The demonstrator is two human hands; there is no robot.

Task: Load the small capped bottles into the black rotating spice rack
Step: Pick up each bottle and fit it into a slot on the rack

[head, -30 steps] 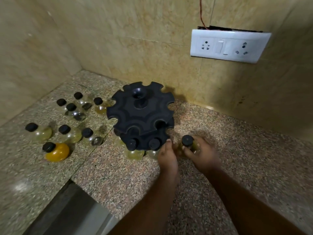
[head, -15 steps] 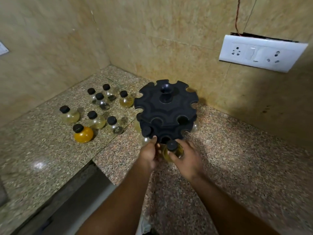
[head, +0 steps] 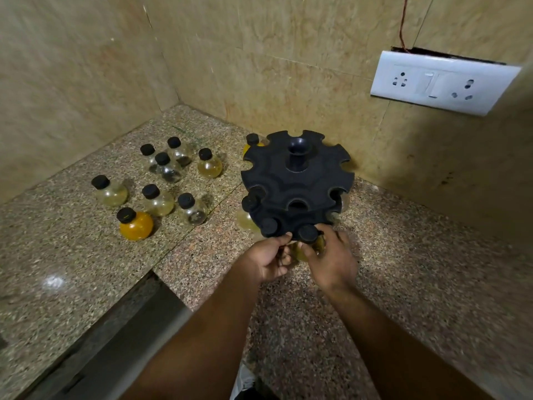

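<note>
My two hands are close together at the near edge of the black rack (head: 297,180), which stands on the speckled stone desk (head: 403,255) just beyond my fingertips. My right hand (head: 331,261) is wrapped around a small bottle (head: 308,234) of pale yellow liquid. A second ago I held that bottle off to the right of the rack; now its black cap sits right at a notch in the lower tier, so I judge it nearly seated but not yet let go. My left hand (head: 266,261) has curled in beside it, thumb at the tier's rim. I cannot tell whether it steadies the rack or helps grip the bottle. Just left of my hands, two capped bottles (head: 269,226) already hang in the lower tier, while the upper tier's notches look empty. Further left of my left hand, eight loose bottles (head: 151,197) wait on the desk, one of them bright orange (head: 135,225), so much loading remains. Up to the right of my hands, a white socket plate (head: 441,82) is on the wall. No label, brand or writing is readable anywhere.
</note>
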